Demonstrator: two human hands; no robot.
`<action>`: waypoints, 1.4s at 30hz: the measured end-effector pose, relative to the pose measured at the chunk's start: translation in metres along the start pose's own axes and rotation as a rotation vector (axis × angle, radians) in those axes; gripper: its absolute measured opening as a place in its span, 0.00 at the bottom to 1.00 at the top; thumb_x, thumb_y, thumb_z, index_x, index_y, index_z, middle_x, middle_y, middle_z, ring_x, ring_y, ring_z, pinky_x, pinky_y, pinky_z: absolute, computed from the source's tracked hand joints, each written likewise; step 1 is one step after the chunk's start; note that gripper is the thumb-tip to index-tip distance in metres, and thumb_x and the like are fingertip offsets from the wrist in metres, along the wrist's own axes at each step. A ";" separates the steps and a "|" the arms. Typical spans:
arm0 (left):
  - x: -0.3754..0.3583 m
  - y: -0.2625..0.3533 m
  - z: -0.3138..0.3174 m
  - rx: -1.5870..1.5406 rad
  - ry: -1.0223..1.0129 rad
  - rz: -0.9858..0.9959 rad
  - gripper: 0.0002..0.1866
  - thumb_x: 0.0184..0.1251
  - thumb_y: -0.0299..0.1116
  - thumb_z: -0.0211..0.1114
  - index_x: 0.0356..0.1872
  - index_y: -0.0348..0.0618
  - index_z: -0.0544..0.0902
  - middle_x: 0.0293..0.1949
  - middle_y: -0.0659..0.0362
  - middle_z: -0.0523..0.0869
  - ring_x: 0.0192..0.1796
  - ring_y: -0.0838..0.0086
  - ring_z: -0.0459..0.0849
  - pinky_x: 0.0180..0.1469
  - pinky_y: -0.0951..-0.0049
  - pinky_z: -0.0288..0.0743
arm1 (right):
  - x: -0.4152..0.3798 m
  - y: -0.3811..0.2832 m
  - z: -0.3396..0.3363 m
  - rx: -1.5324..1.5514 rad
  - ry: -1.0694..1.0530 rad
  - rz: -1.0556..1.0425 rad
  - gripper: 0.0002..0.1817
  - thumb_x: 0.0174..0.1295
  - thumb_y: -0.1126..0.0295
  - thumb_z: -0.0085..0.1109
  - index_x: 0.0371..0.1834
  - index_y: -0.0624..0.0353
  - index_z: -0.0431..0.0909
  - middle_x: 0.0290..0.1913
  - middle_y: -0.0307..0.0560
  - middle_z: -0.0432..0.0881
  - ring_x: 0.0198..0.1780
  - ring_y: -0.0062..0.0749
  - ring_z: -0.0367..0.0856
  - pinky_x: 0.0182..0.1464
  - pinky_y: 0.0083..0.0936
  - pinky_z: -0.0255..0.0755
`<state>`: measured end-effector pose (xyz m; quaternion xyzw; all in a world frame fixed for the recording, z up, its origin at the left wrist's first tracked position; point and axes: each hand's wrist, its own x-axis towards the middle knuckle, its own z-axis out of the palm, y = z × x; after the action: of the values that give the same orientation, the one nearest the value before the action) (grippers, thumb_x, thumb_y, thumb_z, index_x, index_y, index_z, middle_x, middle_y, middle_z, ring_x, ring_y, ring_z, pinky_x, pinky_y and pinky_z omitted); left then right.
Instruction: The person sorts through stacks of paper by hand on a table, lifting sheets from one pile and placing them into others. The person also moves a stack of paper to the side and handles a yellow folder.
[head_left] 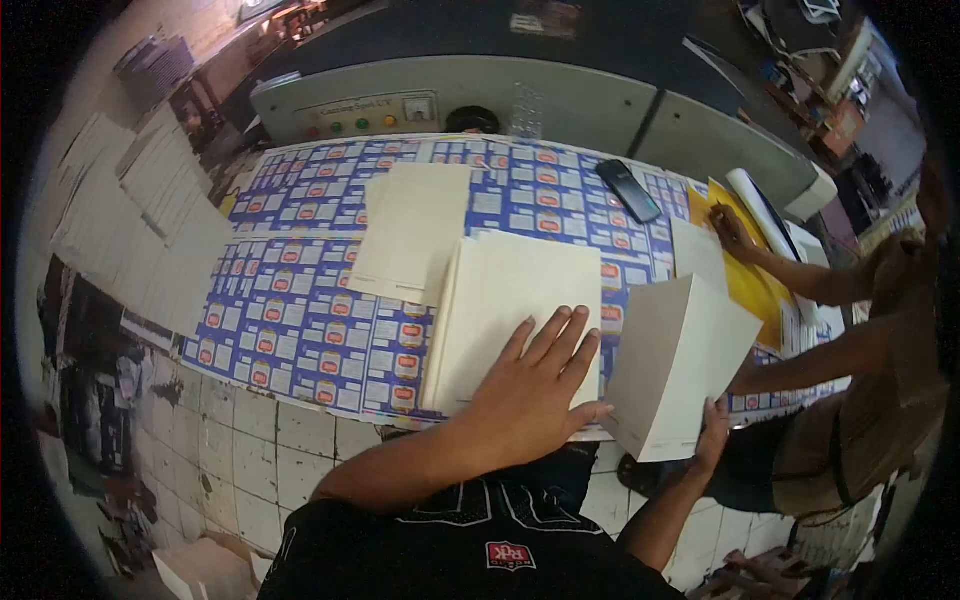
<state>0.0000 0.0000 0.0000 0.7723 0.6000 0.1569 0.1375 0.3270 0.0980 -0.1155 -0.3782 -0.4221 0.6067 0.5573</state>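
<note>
My left hand [540, 375] lies flat with spread fingers on a stack of folded cream sheets [520, 280] at the table's near edge. Its thumb reaches the lower left corner of a loose folded cream sheet [690, 350], which stands partly unfolded to the right of the stack. My right hand [712, 435] grips that sheet at its lower right edge, with most of the fingers hidden behind the paper. More cream folded sheets [415, 220] lie just behind and left of the stack, overlapping one another.
Blue printed sheets [300, 300] cover the table. A dark phone [628, 190] lies at the back right. Another person's hand [733, 232] rests over a yellow sheet [755, 290] at right. Tall paper piles [130, 220] stand at left; a grey machine panel [580, 100] bounds the back.
</note>
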 end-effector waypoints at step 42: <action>-0.033 -0.045 0.009 -0.781 0.517 0.117 0.41 0.77 0.58 0.42 0.74 0.30 0.53 0.77 0.39 0.52 0.80 0.50 0.46 0.77 0.51 0.35 | 0.036 -0.023 0.178 -0.327 -0.366 0.205 0.17 0.69 0.75 0.54 0.59 0.68 0.70 0.41 0.49 0.86 0.36 0.21 0.84 0.38 0.18 0.76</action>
<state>-0.0437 -0.0215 -0.0289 0.6309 0.4660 0.5656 0.2548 0.1665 0.1180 -0.0305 -0.3881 -0.5679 0.6421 0.3387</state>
